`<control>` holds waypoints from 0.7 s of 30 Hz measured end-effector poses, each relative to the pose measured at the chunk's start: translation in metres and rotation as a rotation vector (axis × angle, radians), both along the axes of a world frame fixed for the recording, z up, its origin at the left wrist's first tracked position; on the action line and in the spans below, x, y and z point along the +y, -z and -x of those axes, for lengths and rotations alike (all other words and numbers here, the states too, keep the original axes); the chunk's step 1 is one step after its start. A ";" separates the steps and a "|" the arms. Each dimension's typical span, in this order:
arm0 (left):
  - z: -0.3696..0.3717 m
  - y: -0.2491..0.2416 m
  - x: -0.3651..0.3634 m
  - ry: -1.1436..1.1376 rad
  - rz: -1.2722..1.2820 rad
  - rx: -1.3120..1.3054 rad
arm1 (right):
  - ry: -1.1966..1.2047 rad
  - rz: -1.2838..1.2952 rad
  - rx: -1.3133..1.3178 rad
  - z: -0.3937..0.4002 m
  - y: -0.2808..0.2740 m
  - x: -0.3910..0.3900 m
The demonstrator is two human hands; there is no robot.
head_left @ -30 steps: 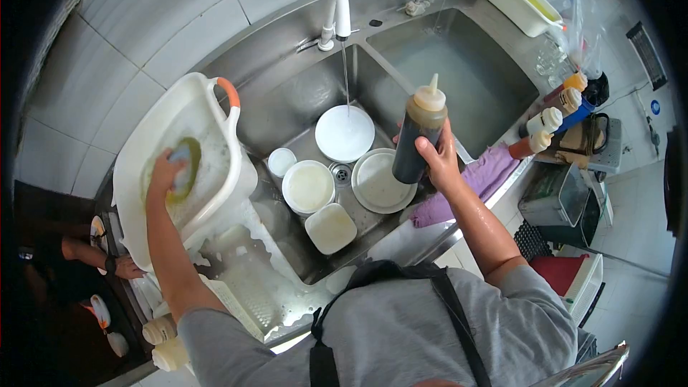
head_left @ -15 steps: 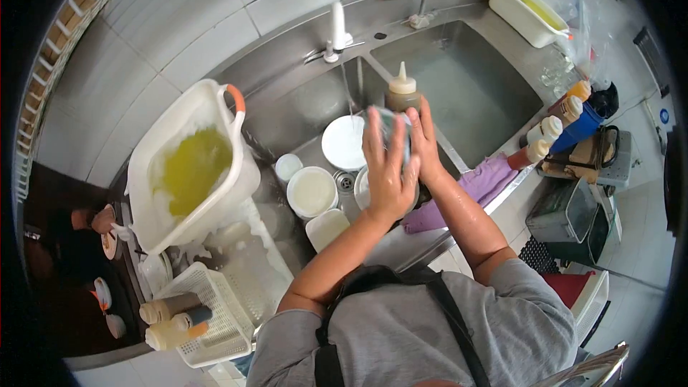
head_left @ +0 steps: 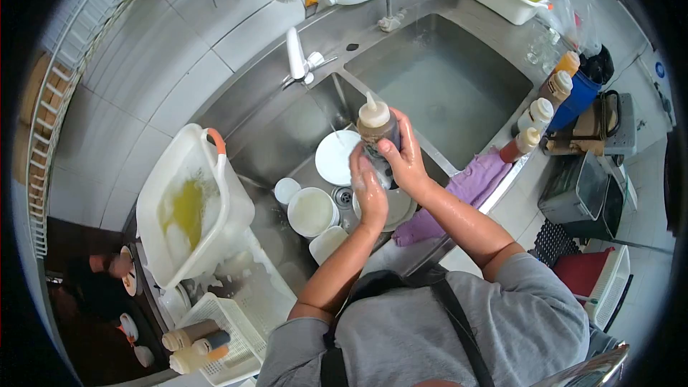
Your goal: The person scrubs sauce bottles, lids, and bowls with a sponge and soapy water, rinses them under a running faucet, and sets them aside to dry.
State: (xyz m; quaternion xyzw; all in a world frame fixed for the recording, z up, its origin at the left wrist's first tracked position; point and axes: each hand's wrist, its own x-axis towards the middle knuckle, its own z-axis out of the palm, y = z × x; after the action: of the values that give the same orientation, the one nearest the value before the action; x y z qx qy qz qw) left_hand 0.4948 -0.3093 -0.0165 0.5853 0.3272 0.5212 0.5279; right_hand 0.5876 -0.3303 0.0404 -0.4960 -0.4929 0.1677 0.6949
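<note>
My right hand (head_left: 406,160) grips a dark sauce squeeze bottle (head_left: 375,126) with a cream nozzle cap, held upright over the left sink basin (head_left: 283,125). Pressed against the bottle's lower side is my left hand (head_left: 368,190), soapy, closed on a sponge that is almost wholly hidden under the fingers. Below the hands lie a white plate (head_left: 335,158), a round white tub (head_left: 310,211), a small white cup (head_left: 287,190) and a square white container (head_left: 327,243).
A white basin of yellow soapy water (head_left: 188,208) stands at the left. The tap (head_left: 296,54) runs a thin stream. Right basin (head_left: 444,79) holds water. Several sauce bottles (head_left: 539,115) and a purple cloth (head_left: 473,183) sit right. A white basket with bottles (head_left: 208,333) is lower left.
My left hand left the soapy basin with the sponge, came to the bottle and now rubs lower on it. The bottle is held closer over the basin; the view shifted.
</note>
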 end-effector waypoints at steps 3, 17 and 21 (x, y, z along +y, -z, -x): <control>-0.007 -0.068 0.010 -0.153 -0.297 0.101 | -0.023 -0.007 0.017 0.003 0.004 0.002; 0.002 -0.061 0.037 0.271 -0.210 -0.157 | -0.579 -0.001 0.210 -0.039 -0.004 0.043; 0.005 -0.080 0.053 0.039 -0.267 -0.050 | -0.264 0.025 -0.038 -0.029 -0.005 0.048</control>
State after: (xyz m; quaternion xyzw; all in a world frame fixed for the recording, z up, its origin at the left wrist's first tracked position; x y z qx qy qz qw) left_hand 0.4902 -0.2559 0.0636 0.6434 0.2302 0.5640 0.4636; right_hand 0.6168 -0.2819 0.0450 -0.4386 -0.5647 0.2544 0.6511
